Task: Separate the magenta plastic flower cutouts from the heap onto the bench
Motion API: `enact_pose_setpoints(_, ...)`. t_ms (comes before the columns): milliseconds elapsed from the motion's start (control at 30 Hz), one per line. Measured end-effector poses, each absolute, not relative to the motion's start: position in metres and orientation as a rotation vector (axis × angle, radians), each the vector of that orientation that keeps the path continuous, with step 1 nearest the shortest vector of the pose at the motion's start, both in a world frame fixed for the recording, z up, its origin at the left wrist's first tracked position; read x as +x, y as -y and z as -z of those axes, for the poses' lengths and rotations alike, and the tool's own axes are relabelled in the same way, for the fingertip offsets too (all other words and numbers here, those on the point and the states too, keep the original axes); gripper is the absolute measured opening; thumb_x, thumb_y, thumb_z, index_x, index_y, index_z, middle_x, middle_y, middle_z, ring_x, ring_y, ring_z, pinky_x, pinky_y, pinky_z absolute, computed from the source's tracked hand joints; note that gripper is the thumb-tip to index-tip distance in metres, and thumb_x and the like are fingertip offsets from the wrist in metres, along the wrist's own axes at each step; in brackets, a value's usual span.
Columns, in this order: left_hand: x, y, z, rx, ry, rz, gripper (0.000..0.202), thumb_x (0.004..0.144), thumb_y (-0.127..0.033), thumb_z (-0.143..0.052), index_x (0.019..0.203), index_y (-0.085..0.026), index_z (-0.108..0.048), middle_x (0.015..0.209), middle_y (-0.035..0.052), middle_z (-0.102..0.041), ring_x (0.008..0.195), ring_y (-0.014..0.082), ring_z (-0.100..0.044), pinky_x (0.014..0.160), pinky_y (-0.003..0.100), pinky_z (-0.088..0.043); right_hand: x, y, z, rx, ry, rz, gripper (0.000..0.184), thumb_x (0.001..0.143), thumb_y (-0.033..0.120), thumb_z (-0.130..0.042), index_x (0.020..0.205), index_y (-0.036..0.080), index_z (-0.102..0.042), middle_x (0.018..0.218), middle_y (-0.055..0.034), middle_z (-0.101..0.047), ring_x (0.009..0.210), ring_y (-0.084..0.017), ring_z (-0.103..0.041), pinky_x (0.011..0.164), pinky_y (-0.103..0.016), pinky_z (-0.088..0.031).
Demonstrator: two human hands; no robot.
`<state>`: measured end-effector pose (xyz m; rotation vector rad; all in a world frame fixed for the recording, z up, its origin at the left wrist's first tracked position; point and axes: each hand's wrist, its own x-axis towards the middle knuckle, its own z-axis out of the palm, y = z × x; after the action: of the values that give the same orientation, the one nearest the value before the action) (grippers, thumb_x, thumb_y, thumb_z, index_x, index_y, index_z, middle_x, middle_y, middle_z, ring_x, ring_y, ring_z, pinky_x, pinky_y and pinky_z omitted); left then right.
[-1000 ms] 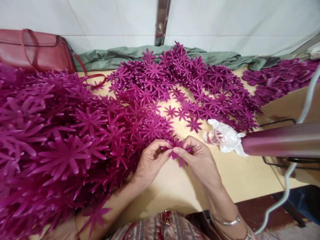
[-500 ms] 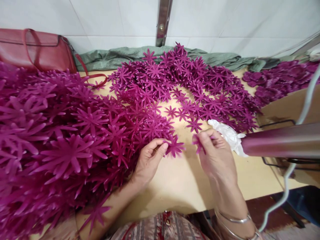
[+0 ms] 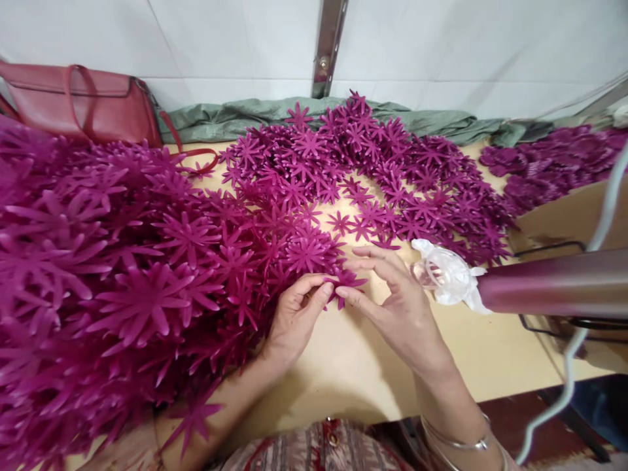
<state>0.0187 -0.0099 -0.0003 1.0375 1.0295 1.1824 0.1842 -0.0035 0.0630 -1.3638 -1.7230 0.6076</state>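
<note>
Flower (image 3: 350, 282) sits pinched in the left hand (image 3: 294, 315) over the surface (image 3: 338, 366); the right hand (image 3: 403, 306) is spread partly open, gripping nothing, thumb at the flower's edge.

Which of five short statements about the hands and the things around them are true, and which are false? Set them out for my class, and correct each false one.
1. The left hand pinches a flower-shaped piece. True.
2. The right hand is closed in a fist. False: it is open, beside that piece.
3. The red bag is at the right of the picture. False: it is at the left.
4. Crumpled white plastic sits at the end of a purple cylinder. True.
5. The green cloth lies nearer the person than the hands do. False: it lies along the wall, beyond them.
</note>
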Motion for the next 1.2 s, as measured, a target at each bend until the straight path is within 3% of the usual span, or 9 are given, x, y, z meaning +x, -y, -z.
enact_pose_setpoints(100, 0.019, 0.01, -0.005, 1.066, -1.043, -1.162, 0.019, 0.096, -0.032, -0.069, 0.109, -0.023, -0.079, 0.11, 0.0043, -0.078, 0.097, 0.0168, -0.068, 0.086, 0.028, -0.052, 0.189, 0.011, -0.053, -1.356, 1.604, -0.666, 0.002, 0.094, 0.029, -0.075, 0.093, 0.028, -0.074, 0.125, -0.0048, -0.071, 0.125, -0.024, -0.064, 0.114, -0.049, -0.045)
enact_pose_setpoints(300, 0.02, 0.012, -0.013, 1.041, -1.052, -1.121, 0.023, 0.092, -0.028, -0.072, 0.114, -0.023, -0.077, 0.113, 0.0046, -0.077, 0.096, 0.016, -0.066, 0.089, 0.029, -0.052, 0.187, 0.01, -0.05, -1.318, 1.153, -0.804, 0.014, 0.093, 0.033, -0.077, 0.096, 0.025, -0.066, 0.086, 0.0003, -0.068, 0.081, -0.016, -0.065, 0.079, -0.031, -0.056)
enact_pose_setpoints(467, 0.022, 0.012, -0.014, 0.958, -1.021, -1.099, 0.023, 0.09, -0.026, -0.074, 0.112, -0.021, -0.076, 0.097, 0.0028, -0.077, 0.081, 0.0136, -0.064, 0.078, 0.026, -0.052, 0.183, 0.004, -0.049, -1.293, 1.094, -0.816, 0.02, 0.091, 0.035, -0.079, 0.092, 0.024, -0.062, 0.084, 0.0024, -0.061, 0.076, -0.013, -0.059, 0.072, -0.026, -0.052)
enact_pose_setpoints(633, 0.02, 0.013, -0.016, 0.989, -1.046, -1.065, 0.02, 0.09, -0.025, -0.073, 0.11, -0.021, -0.076, 0.095, 0.0024, -0.076, 0.08, 0.0134, -0.062, 0.075, 0.025, -0.05, 0.182, 0.004, -0.049, -1.301, 1.132, -0.814, 0.016, 0.096, 0.034, -0.073, 0.093, 0.024, -0.061, 0.078, 0.0043, -0.055, 0.068, -0.011, -0.051, 0.065, -0.023, -0.047)
enact_pose_setpoints(733, 0.021, 0.013, -0.015, 1.014, -1.021, -1.053, 0.02, 0.091, -0.025, -0.073, 0.11, -0.02, -0.076, 0.1, 0.0034, -0.077, 0.084, 0.0139, -0.064, 0.078, 0.025, -0.051, 0.178, 0.005, -0.055, -1.295, 1.175, -0.764, 0.012, 0.1, 0.036, -0.068, 0.099, 0.025, -0.062, 0.084, 0.0023, -0.06, 0.075, -0.013, -0.058, 0.069, -0.024, -0.052)
enact_pose_setpoints(833, 0.022, 0.014, -0.013, 0.988, -0.949, -1.049, 0.02, 0.092, -0.028, -0.074, 0.11, -0.019, -0.075, 0.107, 0.006, -0.078, 0.091, 0.0163, -0.068, 0.087, 0.028, -0.054, 0.169, 0.005, -0.067, -1.208, 1.402, -0.824, 0.025, 0.106, 0.04, -0.056, 0.126, 0.028, -0.064, 0.12, -0.0062, -0.071, 0.113, -0.02, -0.068, 0.097, -0.034, -0.058)
enact_pose_setpoints(900, 0.023, 0.015, -0.012, 0.978, -0.897, -1.061, 0.02, 0.093, -0.031, -0.073, 0.109, -0.018, -0.075, 0.107, 0.0073, -0.078, 0.095, 0.0182, -0.07, 0.091, 0.031, -0.055, 0.163, 0.005, -0.074, -1.103, 1.587, -0.929, 0.04, 0.108, 0.042, -0.049, 0.145, 0.03, -0.056, 0.149, -0.008, -0.062, 0.14, -0.024, -0.057, 0.118, -0.044, -0.049)
enact_pose_setpoints(967, 0.024, 0.015, -0.011, 0.96, -0.863, -1.084, 0.021, 0.093, -0.032, -0.074, 0.109, -0.019, -0.074, 0.104, 0.0065, -0.077, 0.095, 0.018, -0.07, 0.09, 0.031, -0.055, 0.161, 0.003, -0.078, -1.067, 1.667, -0.924, 0.043, 0.109, 0.039, -0.049, 0.151, 0.031, -0.052, 0.161, -0.0062, -0.053, 0.151, -0.025, -0.047, 0.127, -0.049, -0.039)
enact_pose_setpoints(1200, 0.023, 0.011, -0.011, 0.755, -0.87, -1.133, 0.036, 0.079, -0.028, -0.087, 0.108, -0.02, -0.066, 0.081, -0.001, -0.075, 0.074, 0.0111, -0.068, 0.072, 0.021, -0.053, 0.183, 0.011, -0.063, -1.29, 1.771, -0.495, 0.017, 0.094, 0.03, -0.076, 0.11, 0.029, -0.072, 0.126, -0.0077, -0.068, 0.128, -0.027, -0.062, 0.113, -0.05, -0.05)
